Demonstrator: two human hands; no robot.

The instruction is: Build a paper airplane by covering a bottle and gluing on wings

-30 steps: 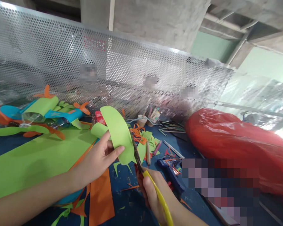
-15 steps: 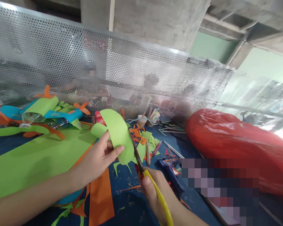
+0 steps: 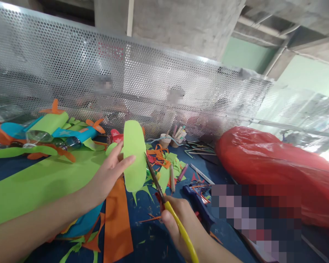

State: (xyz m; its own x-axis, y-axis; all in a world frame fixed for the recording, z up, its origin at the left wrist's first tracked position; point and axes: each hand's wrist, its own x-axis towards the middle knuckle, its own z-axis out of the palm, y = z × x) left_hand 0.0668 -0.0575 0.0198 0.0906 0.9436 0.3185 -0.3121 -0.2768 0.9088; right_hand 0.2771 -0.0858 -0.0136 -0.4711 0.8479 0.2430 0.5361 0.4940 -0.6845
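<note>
My left hand (image 3: 113, 170) pinches a rounded piece of lime-green paper (image 3: 135, 160) between thumb and fingers, holding it up over the dark blue table. Yellow-handled scissors (image 3: 181, 228) are gripped in my right hand (image 3: 178, 219); their dark blades point up and left, with the tips at the paper's right edge. Whether the tips touch the paper I cannot tell. Behind and below the paper lie green and orange scraps (image 3: 160, 155). An orange paper strip (image 3: 117, 223) lies under my left wrist, beside a large green sheet (image 3: 44, 182).
Bottle craft models with orange propellers (image 3: 84, 137) stand at the left. Cups of pens (image 3: 178, 138) are at the back by a perforated metal screen (image 3: 153, 84). A dark blue tool (image 3: 199, 206) lies right of my right hand, and a big red plastic bag (image 3: 271, 171) fills the right side.
My left hand has shifted a little left and turned the green paper, so it now looks narrower and more upright. The scissors tips have moved slightly left.
</note>
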